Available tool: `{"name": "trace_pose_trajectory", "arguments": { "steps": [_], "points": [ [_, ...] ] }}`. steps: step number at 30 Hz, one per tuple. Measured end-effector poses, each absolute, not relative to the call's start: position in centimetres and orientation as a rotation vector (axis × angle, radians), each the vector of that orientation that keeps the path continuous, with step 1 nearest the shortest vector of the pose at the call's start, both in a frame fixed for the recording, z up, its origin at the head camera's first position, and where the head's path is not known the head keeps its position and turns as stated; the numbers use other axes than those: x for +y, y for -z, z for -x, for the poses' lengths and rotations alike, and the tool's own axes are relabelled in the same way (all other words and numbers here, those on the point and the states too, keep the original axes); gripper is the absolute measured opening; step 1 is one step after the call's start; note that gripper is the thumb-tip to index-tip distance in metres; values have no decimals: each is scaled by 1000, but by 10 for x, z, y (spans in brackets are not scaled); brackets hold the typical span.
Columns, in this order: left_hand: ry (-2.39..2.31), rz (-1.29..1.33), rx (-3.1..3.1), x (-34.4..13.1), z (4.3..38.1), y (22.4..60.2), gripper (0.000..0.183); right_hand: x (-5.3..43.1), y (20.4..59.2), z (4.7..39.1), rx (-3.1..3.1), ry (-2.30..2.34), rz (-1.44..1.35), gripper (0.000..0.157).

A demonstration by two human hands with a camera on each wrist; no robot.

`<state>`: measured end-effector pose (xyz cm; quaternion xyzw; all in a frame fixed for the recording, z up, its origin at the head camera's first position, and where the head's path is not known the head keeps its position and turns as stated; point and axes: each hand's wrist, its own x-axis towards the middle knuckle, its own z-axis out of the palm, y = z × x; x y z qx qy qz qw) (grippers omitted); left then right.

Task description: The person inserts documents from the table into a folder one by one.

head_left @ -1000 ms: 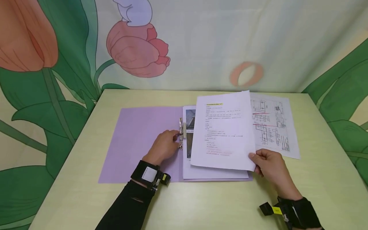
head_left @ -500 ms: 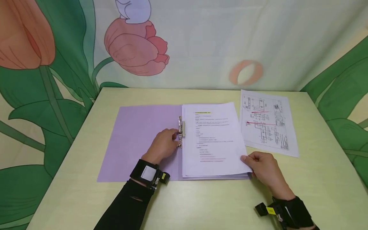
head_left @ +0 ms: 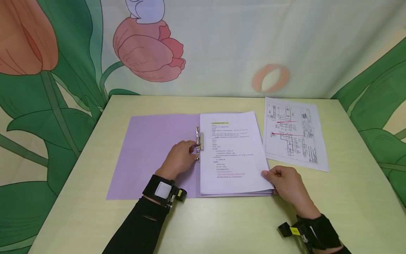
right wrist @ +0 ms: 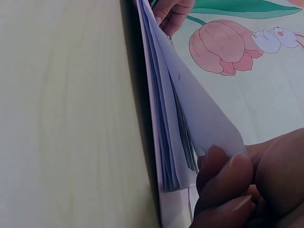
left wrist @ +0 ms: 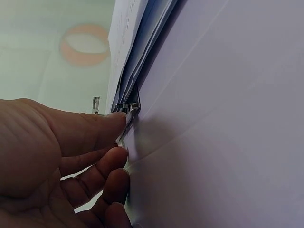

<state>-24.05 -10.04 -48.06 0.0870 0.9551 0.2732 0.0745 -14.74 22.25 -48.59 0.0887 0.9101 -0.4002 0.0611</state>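
Note:
A purple ring folder (head_left: 152,151) lies opened out on the table, a stack of papers on its right half. At the spine, the thumb and fingers of my left hand (head_left: 178,158) hold the metal clip (head_left: 200,139); the left wrist view has the thumb against the clip (left wrist: 128,108). My right hand (head_left: 287,184) pinches the lower right corner of a printed sheet (head_left: 234,151) with a yellow-marked heading. This sheet covers the stack, its left edge right at the clip. In the right wrist view the held corner of the sheet (right wrist: 209,118) is raised off the papers below.
A sheet with technical drawings and red lines (head_left: 295,137) lies to the right of the folder, near the back of the pale table (head_left: 234,225). Behind the table hangs a curtain (head_left: 222,46) printed with flowers.
My right hand has brought the printed sheet left and down over the stack, uncovering the drawing sheet and lining its left edge up near the clip. The left hand stays at the clip.

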Motion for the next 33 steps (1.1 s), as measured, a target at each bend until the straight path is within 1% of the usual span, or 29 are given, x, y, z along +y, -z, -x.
{"name": "trace_pose_trajectory", "arguments": {
  "steps": [13,21,23,29,33],
  "points": [
    [-813,-275,2875,-100,239,481,45,221,488,147,2726,1208,-278,31],
    [-832,-285,2873,-100,240,479,45,231,478,148,2865,995,-299,45],
    [-830,-287,2873,-99,240,479,45,239,475,149,2899,983,-313,44],
    [-829,-275,2879,-99,240,480,44,265,468,154,3006,955,-328,33],
    [-825,-267,2885,-99,239,481,45,278,464,161,3056,922,-362,31]
  ]
}}
